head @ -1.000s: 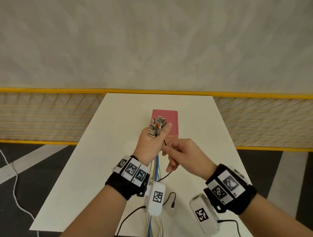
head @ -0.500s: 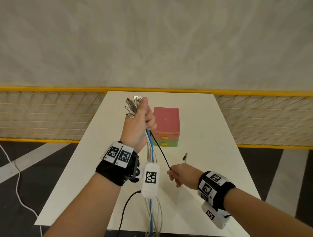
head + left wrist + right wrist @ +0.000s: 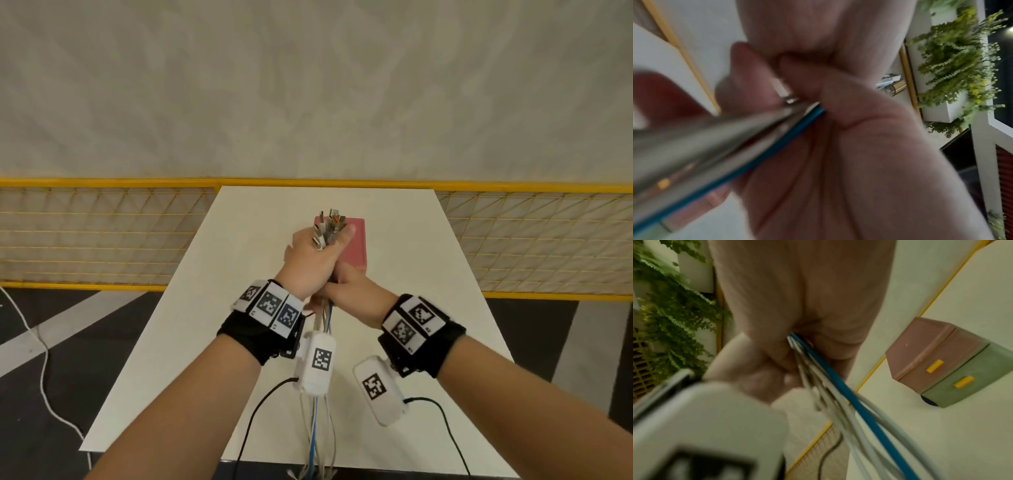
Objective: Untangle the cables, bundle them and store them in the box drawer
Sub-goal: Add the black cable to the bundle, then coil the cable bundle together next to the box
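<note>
Cables (image 3: 323,308) run as one gathered bunch through the left hand (image 3: 310,263), which is clenched around them in a fist held above the white table (image 3: 178,329), in front of the box (image 3: 354,245). Their metal plugs (image 3: 327,229) fan out above the thumb, overlapping the box's pink top in the head view. Just below that fist, nearer the person than the box, the right hand (image 3: 352,296) touches the left one and closes its fingers around the same strands.

Only the head view shows the plug ends, and the loose lengths hanging down behind the left wrist camera and past the table's near edge. That view shows the box merely as a pink slab half hidden by the hands. The right wrist view shows the box (image 3: 945,360) fully: a pink upper drawer and a green lower one, each with a small yellow handle, both pushed in, standing on the table to the right of the cables (image 3: 838,394). It also shows the fist (image 3: 797,305) from beneath, with the strands leaving it.

The left wrist view is blurred; the curled fingers (image 3: 803,78) press on the cables (image 3: 756,138), and a dark red smear at the left edge may be the box, though that is unclear.

One cable is bright blue; the others are white or pale grey, thin and lying roughly parallel.
</note>
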Demonstrator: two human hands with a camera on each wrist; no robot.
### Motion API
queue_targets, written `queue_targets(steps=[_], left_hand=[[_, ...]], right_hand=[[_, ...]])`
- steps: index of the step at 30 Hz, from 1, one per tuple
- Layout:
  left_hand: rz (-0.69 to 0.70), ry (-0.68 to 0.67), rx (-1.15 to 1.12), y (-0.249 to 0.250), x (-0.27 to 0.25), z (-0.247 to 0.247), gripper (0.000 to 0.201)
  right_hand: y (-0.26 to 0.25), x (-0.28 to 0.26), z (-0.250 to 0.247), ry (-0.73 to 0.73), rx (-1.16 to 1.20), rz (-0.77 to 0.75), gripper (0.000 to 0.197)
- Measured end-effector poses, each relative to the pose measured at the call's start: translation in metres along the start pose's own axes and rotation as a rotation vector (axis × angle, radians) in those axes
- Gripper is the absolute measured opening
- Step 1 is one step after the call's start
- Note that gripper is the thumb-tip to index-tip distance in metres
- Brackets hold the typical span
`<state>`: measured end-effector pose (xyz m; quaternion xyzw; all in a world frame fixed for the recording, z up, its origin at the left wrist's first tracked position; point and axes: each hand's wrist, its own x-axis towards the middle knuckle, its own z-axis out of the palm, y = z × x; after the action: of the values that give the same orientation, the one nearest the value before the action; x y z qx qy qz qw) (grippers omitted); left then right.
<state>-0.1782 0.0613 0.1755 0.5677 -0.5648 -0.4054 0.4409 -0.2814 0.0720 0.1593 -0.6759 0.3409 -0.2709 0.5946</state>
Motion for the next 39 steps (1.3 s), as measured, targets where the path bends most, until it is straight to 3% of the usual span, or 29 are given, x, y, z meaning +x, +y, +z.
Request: queue_targets(steps=[2,8,14,17,20,24,25,27,28,29,31,33,34,35,37,39], left_hand=[[0.001,0.024,-0.008,0.005,0.001,-0.006,0.047],[0.041,0.252,-0.278,0.024,0.013,-0.036,0.041],[0.001,0.277,-0.694,0.033,0.020,-0.063,0.038],[-0.094,0.359,-0.894,0.025,0.030,-0.086,0.042],[-0.240,0.413,-0.973,-0.006,0.032,-0.095,0.042],[-0.460,0.446,-0.863,-0.055,0.033,-0.103,0.027],[-0.519,0.446,-0.790,-0.062,0.033,-0.105,0.034],[-0.653,0.505,-0.594,-0.065,0.030,-0.104,0.094],[-0.656,0.569,-0.487,-0.061,0.028,-0.102,0.114],[-0.578,0.645,-0.388,-0.051,0.023,-0.096,0.121],[-0.227,0.673,-0.216,-0.029,0.014,-0.077,0.106],[0.130,0.477,-0.070,-0.007,0.005,-0.049,0.063],[0.221,0.316,0.014,0.000,0.002,-0.037,0.039],[0.249,0.154,0.044,0.007,-0.002,-0.025,0.027],[0.239,-0.048,0.121,0.010,-0.005,-0.006,0.041],[0.265,0.000,0.185,0.010,-0.005,0.002,0.041]], right_hand=[[0.004,0.001,0.009,0.043,0.052,-0.042,0.009],[0.015,-0.010,0.019,0.114,-0.093,-0.109,0.016],[0.035,-0.025,0.015,0.020,-0.116,-0.016,0.026],[0.058,-0.046,0.011,0.010,-0.139,0.110,0.027],[0.059,-0.053,-0.004,0.097,-0.210,0.169,0.028],[0.036,-0.043,-0.031,0.200,-0.542,-0.008,0.018],[0.028,-0.040,-0.038,0.208,-0.609,-0.038,0.020],[0.007,-0.035,-0.049,0.223,-0.704,-0.050,0.027],[-0.005,-0.032,-0.054,0.219,-0.742,-0.046,0.027],[-0.014,-0.029,-0.058,0.200,-0.784,-0.043,0.027],[-0.032,-0.023,-0.060,0.138,-0.885,-0.022,0.027],[-0.048,-0.017,-0.054,0.080,-0.969,-0.011,0.028],[-0.054,-0.014,-0.050,0.051,-0.988,-0.021,0.028],[-0.059,-0.012,-0.046,0.034,-0.994,-0.034,0.025],[-0.070,-0.007,-0.043,0.020,-1.000,-0.046,0.020],[-0.076,-0.005,-0.050,0.029,-1.010,-0.039,0.021]])
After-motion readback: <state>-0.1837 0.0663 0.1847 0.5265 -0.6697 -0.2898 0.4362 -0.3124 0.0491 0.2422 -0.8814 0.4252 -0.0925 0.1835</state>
